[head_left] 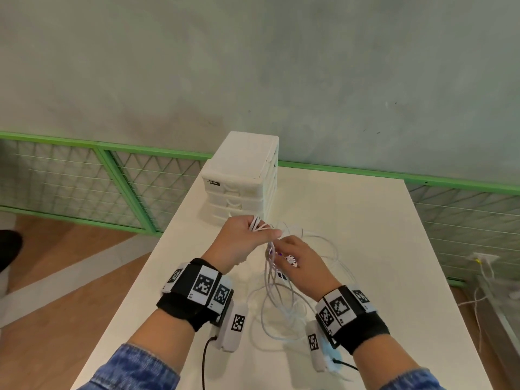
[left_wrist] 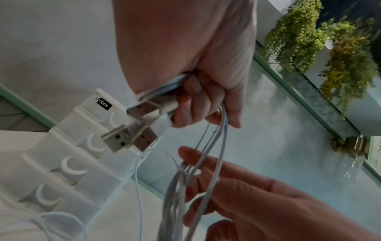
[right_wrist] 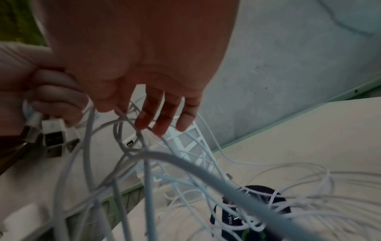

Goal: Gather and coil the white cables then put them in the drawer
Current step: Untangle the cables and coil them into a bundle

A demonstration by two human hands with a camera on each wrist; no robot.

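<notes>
- Left hand (head_left: 244,237) up above the table, fingers curled tight round the plug ends of the white cables (head_left: 277,294); three or so USB plugs (left_wrist: 132,130) poke out of the fist, exact count hard to tell.
- Right hand (head_left: 302,261) just beside it, fingers straight and loosely spread, strands running across the fingertips (right_wrist: 163,125). No grip there.
- Cables hang from the fist and sprawl in loose loops over the white table (head_left: 394,277).
- Best move, I'd say: keep the plugs clamped, sweep the slack into even loops, tease tangles apart rather than yanking.
- One drawer unit (head_left: 242,178) beyond the hands; four crescent handles (left_wrist: 72,169) counted, all drawers look closed.
</notes>
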